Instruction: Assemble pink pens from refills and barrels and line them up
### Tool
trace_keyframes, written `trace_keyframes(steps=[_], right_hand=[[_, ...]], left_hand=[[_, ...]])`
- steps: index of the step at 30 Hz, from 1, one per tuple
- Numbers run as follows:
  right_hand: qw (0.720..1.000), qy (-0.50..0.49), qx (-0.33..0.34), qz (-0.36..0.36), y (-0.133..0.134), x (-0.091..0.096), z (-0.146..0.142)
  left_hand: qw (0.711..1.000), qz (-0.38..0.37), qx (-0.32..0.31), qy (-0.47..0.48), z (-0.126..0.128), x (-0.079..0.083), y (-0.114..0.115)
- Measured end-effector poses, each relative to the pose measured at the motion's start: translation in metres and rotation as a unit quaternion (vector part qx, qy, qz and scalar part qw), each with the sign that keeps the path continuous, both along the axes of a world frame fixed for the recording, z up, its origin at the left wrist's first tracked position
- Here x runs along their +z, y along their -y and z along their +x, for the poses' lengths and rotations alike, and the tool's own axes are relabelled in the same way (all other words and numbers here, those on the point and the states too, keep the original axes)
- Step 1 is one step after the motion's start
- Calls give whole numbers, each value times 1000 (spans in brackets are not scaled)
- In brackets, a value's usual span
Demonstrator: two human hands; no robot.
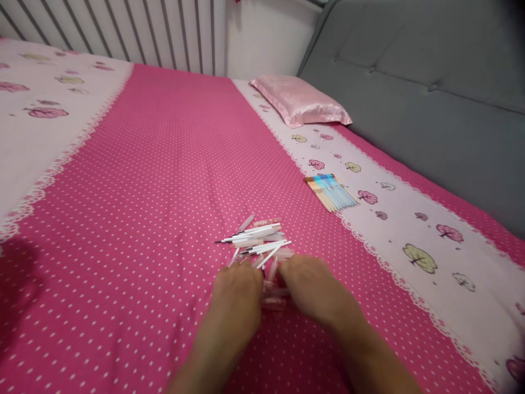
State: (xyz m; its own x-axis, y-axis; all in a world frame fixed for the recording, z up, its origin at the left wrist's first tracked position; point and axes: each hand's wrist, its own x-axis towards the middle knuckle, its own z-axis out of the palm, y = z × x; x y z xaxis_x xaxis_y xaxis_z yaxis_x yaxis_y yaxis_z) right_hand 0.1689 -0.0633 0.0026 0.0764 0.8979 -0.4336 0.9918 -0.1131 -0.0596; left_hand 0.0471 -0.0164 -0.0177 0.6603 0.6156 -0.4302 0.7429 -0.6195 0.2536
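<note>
A loose pile of white pen refills [256, 234] with dark tips lies on the pink dotted bedspread, mixed with translucent pale-pink pen barrels [275, 293]. My left hand [238, 290] is at the near left side of the pile, its fingers curled down and mostly hidden behind its back. My right hand [309, 282] faces it from the right, likewise closed, with its fingertips out of sight. Several barrels lie crosswise between the two hands and touch both. Slight blur softens the hands and the nearest barrels.
A neat row of pens [332, 191] with blue and cream barrels lies side by side to the right, beyond the pile. Farther back a pink satin pillow [299, 98] rests by the grey padded headboard [430, 60]. The bedspread [184, 142] has white tree-print bands.
</note>
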Motion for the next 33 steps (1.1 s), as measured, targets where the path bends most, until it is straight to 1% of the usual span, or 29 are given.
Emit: trace_keyframes(steps=[4, 6, 10, 13, 16, 19, 21, 24, 26, 29, 33], right_hand=[[1000, -4, 20, -11, -1, -1, 4], [1000, 1, 25, -11, -2, -2, 6], [999, 5, 37, -6, -2, -7, 7], [999, -1, 50, 4, -2, -8, 10], [998, -21, 58, 4, -5, -4, 18], [997, -62, 49, -5, -9, 4, 30], [994, -100, 38, 4, -11, 8, 38], [988, -152, 5, 22, -14, 10, 47], [982, -182, -26, 42, -15, 9, 50], [969, -226, -72, 73, -19, 5, 49], [951, -251, -147, 109, -26, -5, 46]], left_hand=[[1000, 17, 0, 13, -6, -8, -2], [999, 28, 2, 22, -9, -10, -4], [1000, 16, 0, 15, -13, -6, -8], [999, 13, 13, 29, -15, -3, -14], [998, 6, 26, 62, -18, -4, -21], [993, -14, 45, 110, -21, -6, -27], [983, -40, 64, 167, -22, -7, -30], [959, -93, 99, 248, -24, -8, -34], [948, -115, 137, 264, -25, -9, -37], [941, -102, 198, 254, -25, -11, -41], [944, -50, 226, 234, -25, -16, -47]])
